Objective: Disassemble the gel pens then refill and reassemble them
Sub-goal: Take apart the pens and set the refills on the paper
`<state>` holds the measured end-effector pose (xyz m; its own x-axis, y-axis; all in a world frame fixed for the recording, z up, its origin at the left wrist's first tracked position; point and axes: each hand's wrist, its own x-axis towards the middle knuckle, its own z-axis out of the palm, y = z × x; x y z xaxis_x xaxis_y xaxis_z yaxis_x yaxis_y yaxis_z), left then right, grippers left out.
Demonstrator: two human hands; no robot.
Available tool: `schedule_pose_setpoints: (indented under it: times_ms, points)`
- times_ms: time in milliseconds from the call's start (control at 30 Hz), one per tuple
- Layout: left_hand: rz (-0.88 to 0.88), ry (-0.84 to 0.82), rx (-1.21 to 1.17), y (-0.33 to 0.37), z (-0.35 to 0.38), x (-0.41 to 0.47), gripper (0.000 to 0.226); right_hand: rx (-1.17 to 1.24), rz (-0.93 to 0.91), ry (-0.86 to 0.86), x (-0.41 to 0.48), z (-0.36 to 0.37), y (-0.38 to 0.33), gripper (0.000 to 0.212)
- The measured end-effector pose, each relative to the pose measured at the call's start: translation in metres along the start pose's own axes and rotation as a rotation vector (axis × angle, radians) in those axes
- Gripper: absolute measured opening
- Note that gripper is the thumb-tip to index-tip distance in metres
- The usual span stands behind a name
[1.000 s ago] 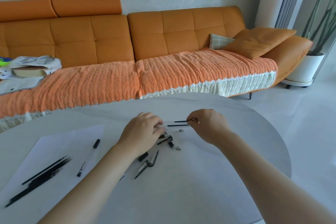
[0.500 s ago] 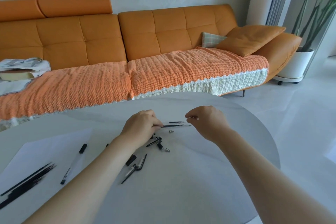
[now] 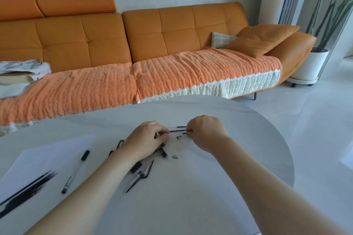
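My left hand (image 3: 147,140) and my right hand (image 3: 205,132) meet at the far middle of the grey table (image 3: 191,196). Between them runs a thin black refill (image 3: 178,131); the fingertips of both hands pinch its ends. A second short black refill (image 3: 181,126) lies just behind it. A small metal pen tip (image 3: 179,136) sits below the refill, another metal tip (image 3: 175,156) nearer me. Loose pen parts (image 3: 141,172), caps and clear barrels, lie under and before my left wrist. A whole clear gel pen (image 3: 75,171) lies on the white paper.
A white paper sheet (image 3: 38,160) covers the table's left side, with a bundle of black refills (image 3: 24,191) at its left edge. Behind the table stands an orange sofa (image 3: 133,44). A white plant pot (image 3: 309,66) stands on the floor at the right.
My right hand has closed in on the refill's right end and both hands now pinch it. The camera has turned slightly, shifting the scene.
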<state>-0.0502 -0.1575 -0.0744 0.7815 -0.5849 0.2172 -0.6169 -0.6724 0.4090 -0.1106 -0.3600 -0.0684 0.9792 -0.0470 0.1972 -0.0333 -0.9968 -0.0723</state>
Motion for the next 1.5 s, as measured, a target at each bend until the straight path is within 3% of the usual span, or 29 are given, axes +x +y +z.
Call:
schedule_pose_setpoints:
  times_ms: [167,300,533,700,933,1100,1233,1333,1500]
  points:
    - [0.002,0.054,-0.054,-0.002,-0.009,-0.010,0.022,0.027,-0.003,0.006,0.001,-0.002,-0.004,0.018]
    - [-0.018,0.116,-0.083,-0.009,-0.026,-0.021,0.027,0.230,-0.012,0.029,-0.001,-0.019,-0.023,0.017]
    - [-0.107,0.122,0.150,-0.049,-0.055,-0.066,0.032,0.294,-0.156,-0.093,-0.008,-0.022,-0.078,0.012]
    - [-0.162,0.096,0.173,-0.073,-0.068,-0.104,0.036,0.331,-0.234,-0.114,-0.009,-0.018,-0.105,0.012]
    - [-0.215,0.092,-0.037,-0.092,-0.069,-0.129,0.030,0.260,-0.243,-0.172,-0.011,-0.014,-0.126,0.016]
    - [-0.197,0.082,-0.105,-0.092,-0.073,-0.125,0.038,0.272,-0.243,-0.196,-0.010,-0.015,-0.127,0.015]
    - [-0.179,0.149,-0.147,-0.088,-0.082,-0.124,0.049,0.291,-0.252,-0.084,-0.007,-0.015,-0.133,0.011]
    - [-0.194,0.192,-0.127,-0.095,-0.094,-0.124,0.046,0.228,-0.273,-0.102,-0.003,-0.011,-0.138,0.017]
    - [-0.233,0.112,-0.010,-0.110,-0.104,-0.133,0.042,0.142,-0.295,-0.171,0.003,-0.005,-0.140,0.016]
